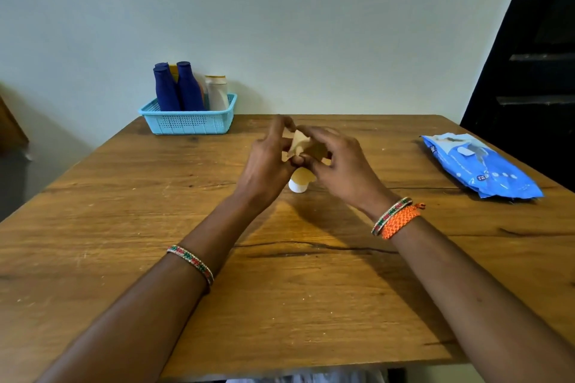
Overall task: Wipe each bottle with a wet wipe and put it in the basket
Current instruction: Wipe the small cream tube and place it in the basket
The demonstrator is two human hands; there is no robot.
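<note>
Over the middle of the wooden surface [280,289] we hold both hands close together around a small crumpled wet wipe [299,144]. Our left hand [267,162] pinches the wipe with curled fingers [298,160], and our right hand [337,165] curls its fingers round the wipe from the other side. Just below the hands a small bottle with a white cap [299,184] shows, mostly hidden; we cannot tell whether either hand holds it. At the far left edge the blue basket [189,124] already holds three dark blue bottles [177,88] and a white bottle [217,93], all upright. The blue wipes pack [480,165] lies well apart to the right.
</note>
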